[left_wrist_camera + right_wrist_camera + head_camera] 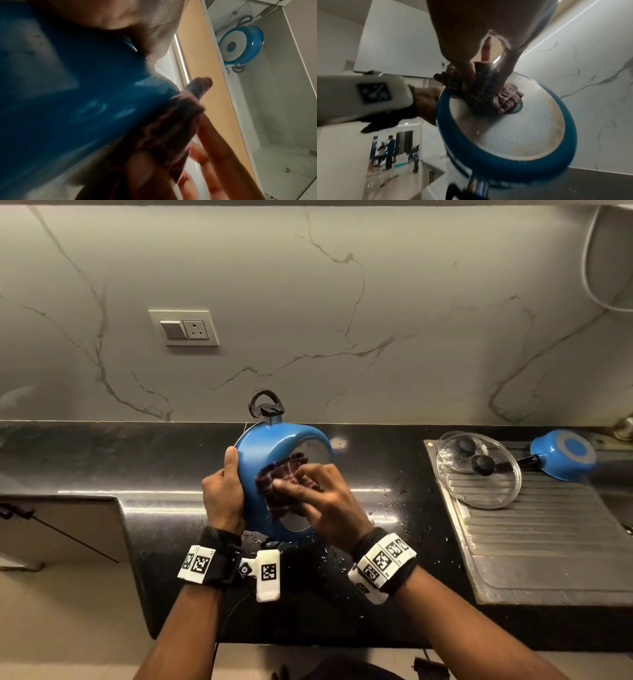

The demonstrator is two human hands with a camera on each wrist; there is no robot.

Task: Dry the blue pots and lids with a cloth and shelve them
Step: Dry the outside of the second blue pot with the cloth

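My left grip (222,491) curls round the pot's (253,474) rim above the table (102,460); my right grip (322,501) pinches the cloth (281,474) against its base. Pot's inside hidden.

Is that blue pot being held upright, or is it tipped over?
Tipped on its side. The blue pot has its grey base facing the right hand, which presses the cloth on it; the left hand grips the rim.

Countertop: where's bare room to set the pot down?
Free: the dark countertop left of the pot, out to the cabinet door. Wet strip between pot and draining board. Crowded: the board's far end, with two glass lids and a blue saucepan.
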